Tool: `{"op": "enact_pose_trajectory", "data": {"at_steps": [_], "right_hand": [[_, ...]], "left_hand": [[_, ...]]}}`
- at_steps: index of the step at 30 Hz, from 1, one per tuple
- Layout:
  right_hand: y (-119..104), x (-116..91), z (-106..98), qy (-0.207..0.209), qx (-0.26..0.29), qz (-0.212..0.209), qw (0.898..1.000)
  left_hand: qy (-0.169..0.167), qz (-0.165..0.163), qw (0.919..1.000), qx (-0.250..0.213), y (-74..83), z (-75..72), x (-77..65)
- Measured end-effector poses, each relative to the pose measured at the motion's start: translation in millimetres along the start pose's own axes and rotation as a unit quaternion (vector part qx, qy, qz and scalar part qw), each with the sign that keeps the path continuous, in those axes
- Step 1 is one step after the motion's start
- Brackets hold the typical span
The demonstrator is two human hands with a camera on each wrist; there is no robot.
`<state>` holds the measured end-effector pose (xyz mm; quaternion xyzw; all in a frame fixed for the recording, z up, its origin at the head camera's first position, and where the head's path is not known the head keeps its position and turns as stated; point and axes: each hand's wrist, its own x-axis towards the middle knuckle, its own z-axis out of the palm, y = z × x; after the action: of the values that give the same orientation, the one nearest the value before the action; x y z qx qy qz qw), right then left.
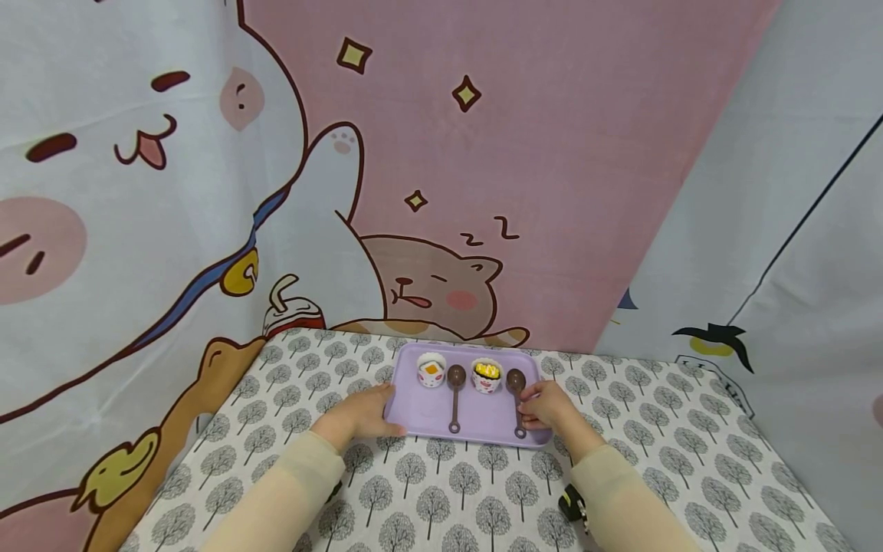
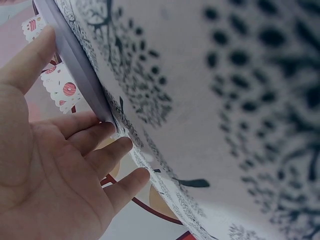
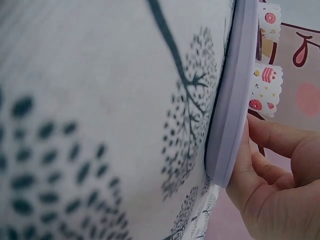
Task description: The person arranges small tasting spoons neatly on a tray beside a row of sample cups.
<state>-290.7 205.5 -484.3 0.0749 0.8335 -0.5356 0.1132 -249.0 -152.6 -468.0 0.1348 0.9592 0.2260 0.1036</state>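
A lilac tray lies on the patterned cloth. It bears two printed paper cups: a left cup with a white top and orange piece, and a right cup with a yellow topping. Between them lies one brown spoon; a second brown spoon lies to the right. At the tray's left edge my left hand rests with fairly straight fingers touching the rim. My right hand reaches over the right edge, finger and thumb pinching at the right spoon's handle; the tray's side hides that spoon in the right wrist view.
White cloth with grey trees covers the table around the tray. Behind stands a pink and white cartoon curtain, meeting the table's far edge. A black wrist device shows beside the right sleeve.
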Motion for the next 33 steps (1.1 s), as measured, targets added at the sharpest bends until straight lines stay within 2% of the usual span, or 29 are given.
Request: {"op": "enact_pose_trajectory", "data": {"at_steps": [9,24,33], "right_hand": [[-0.8,-6.9,-4.6,-0.002,-0.005,-0.008,1.0],[-1.3,-21.7,-11.2,0.0,-0.076,-0.041,0.996],[-0.8,-28.4,-14.1,0.007,-0.101,-0.06,0.993]], "left_hand": [[0.002,0.0,1.0,0.002,-0.8,1.0,1.4],[0.002,-0.005,1.0,0.0,-3.2,2.0,2.6],[-0.001,-0.006,1.0,0.007,-2.2,2.1,1.6]]}}
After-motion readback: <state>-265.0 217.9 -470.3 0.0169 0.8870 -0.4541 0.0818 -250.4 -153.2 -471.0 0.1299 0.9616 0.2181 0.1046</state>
